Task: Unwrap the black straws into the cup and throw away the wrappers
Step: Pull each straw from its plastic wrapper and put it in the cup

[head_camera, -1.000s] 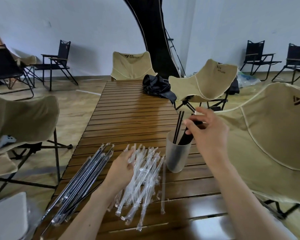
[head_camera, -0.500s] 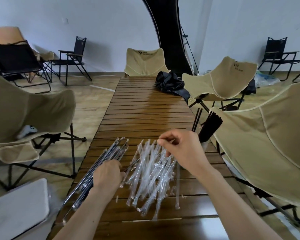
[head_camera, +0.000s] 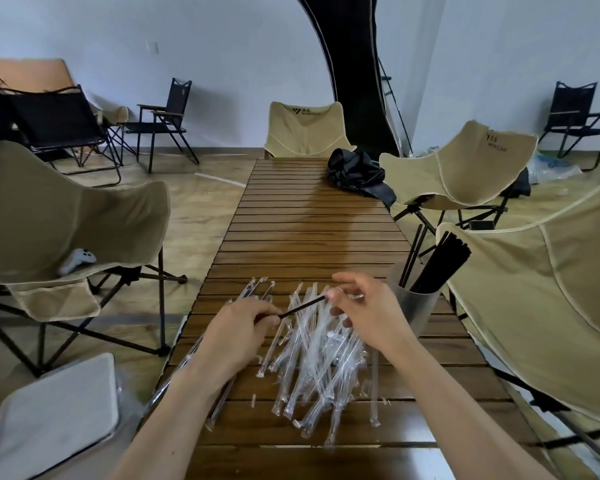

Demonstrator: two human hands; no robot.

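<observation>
Black straw (head_camera: pixel 302 307) spans the gap between both hands above the slatted wooden table (head_camera: pixel 312 216): the left hand (head_camera: pixel 238 336) has its fingers curled round the lower end, and the right hand (head_camera: pixel 368 311) pinches the upper end between thumb and forefinger, its other fingers spread loosely. Beneath the hands lies a heap of clear empty wrappers (head_camera: pixel 321 362), with a row of still-wrapped straws (head_camera: pixel 219 403) just left of it, partly hidden by the left forearm. Near the table's right edge, just beside the right hand, stands a translucent cup (head_camera: pixel 417 308) holding a bundle of unwrapped black straws (head_camera: pixel 437 263) that lean to the right.
</observation>
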